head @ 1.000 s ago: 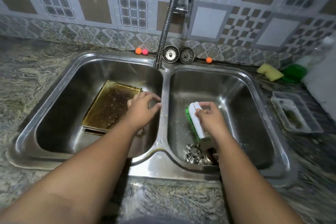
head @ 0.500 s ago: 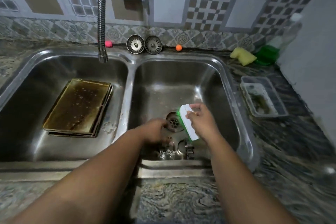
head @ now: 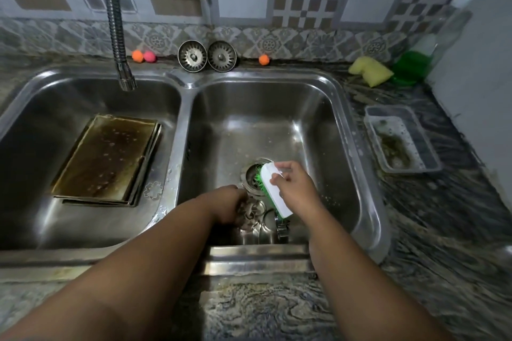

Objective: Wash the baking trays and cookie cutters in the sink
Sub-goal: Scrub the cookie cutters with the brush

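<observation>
Trays [head: 105, 158] stacked in left basin [head: 36, 180]. Cookie cutters [head: 281, 227] at near wall of right basin [head: 318, 152]. Right hand [head: 293, 188] fingers clamped on brush [head: 274, 194] over drain [head: 252, 178]. Left hand [head: 228, 206] on cutters; fingers blurred, can't tell grip.

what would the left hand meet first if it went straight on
Probably the cookie cutters just ahead of the left hand, near the drain; it may already touch them, depth is unclear.

In the right basin [head: 277, 113], the right hand [head: 295, 188] grips a green brush [head: 274, 192] over the drain [head: 253, 177]; the left hand [head: 228, 206] touches cookie cutters [head: 253, 212]. Stained trays [head: 105, 158] lie left.
</observation>
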